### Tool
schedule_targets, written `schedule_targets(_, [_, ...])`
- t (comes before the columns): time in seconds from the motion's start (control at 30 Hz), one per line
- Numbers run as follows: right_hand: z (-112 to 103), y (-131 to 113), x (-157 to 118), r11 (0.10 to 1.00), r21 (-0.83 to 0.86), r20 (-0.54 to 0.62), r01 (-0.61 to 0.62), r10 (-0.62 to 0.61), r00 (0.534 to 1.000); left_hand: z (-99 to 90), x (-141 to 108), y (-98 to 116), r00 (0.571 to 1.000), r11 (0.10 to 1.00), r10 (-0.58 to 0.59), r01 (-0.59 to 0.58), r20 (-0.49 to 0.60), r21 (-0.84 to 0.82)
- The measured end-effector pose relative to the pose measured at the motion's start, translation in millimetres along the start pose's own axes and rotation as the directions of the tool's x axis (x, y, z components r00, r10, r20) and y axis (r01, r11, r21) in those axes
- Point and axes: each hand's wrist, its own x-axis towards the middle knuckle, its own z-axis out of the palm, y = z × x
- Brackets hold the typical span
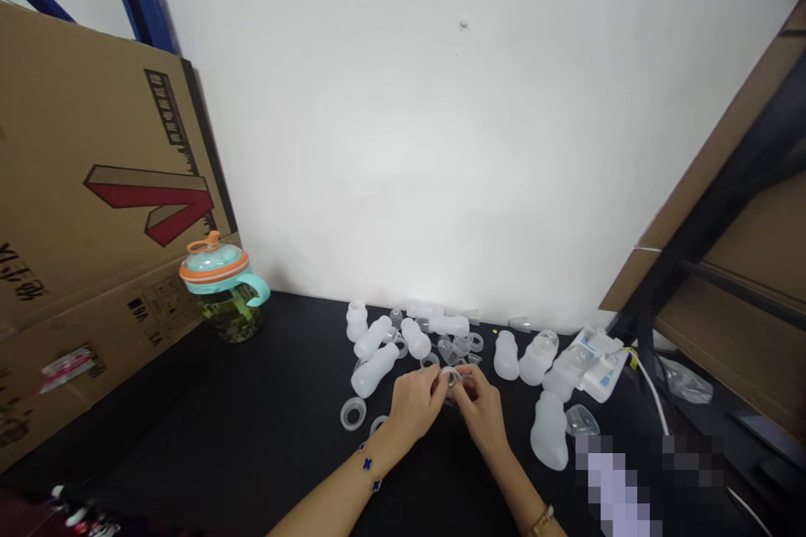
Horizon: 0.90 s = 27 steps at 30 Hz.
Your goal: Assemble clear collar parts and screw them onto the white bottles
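My left hand point(415, 399) and my right hand point(482, 411) meet above the black table. Between their fingertips they hold a small whitish bottle ring point(451, 375), partly covered by the fingers; whether a teat sits in it I cannot make out. Just left of my left hand a loose bottle ring point(353, 414) lies flat, and another ring point(378, 424) shows beside my wrist. Beyond my hands lie several frosted baby bottles, one of them a tilted bottle point(376, 370). Clear caps point(448, 349) and more rings are scattered among them.
A lidded pitcher point(227, 302) with a turquoise handle stands at the left by a large cardboard box point(94, 185). On the right are more bottles point(550, 432), a clear cap point(581, 420) and a white device point(601, 365) with a cable. A white wall point(403, 143) closes off the back.
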Motion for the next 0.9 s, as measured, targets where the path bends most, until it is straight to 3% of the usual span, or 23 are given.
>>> schedule_targets(0.17, [0, -1, 1, 1.000, 0.011, -0.036, 0.017, -0.016, 0.999, 0.2, -2, 2, 0.999, 0.977, 0.018, -0.027, -0.044, -0.211])
schedule_targets(0.23, [1, -1, 1, 0.999, 0.030, -0.039, 0.017, -0.016, 0.999, 0.7, -2, 3, 0.999, 0.942, -0.038, 0.026, -0.030, -0.335])
schedule_targets(0.33, [4, -2, 0, 0.998, 0.052, -0.038, 0.018, -0.016, 0.999, 2.9, -1, 5, 0.986, 0.817, -0.158, 0.162, 0.056, -0.554])
schedule_targets(0.43, [5, -4, -1, 0.997, 0.075, -0.022, 0.025, -0.023, 0.999, 5.2, 2, 5, 0.973, 0.644, -0.192, 0.221, 0.125, -0.733])
schedule_targets(0.67, [6, -9, -2, 0.997, 0.058, 0.057, 0.054, -0.057, 0.997, 6.0, 8, 1, 0.954, 0.423, -0.238, 0.272, 0.184, -0.864])
schedule_targets(0.77, [6, -9, -1, 0.997, 0.035, 0.077, 0.066, -0.069, 0.995, 2.9, 10, 1, 0.954, 0.395, -0.241, 0.263, 0.177, -0.880])
schedule_targets(0.9, [7, -7, -1, 0.996, 0.019, 0.070, 0.087, -0.088, 0.994, -2.2, 12, 1, 0.974, 0.462, -0.190, 0.200, 0.124, -0.864])
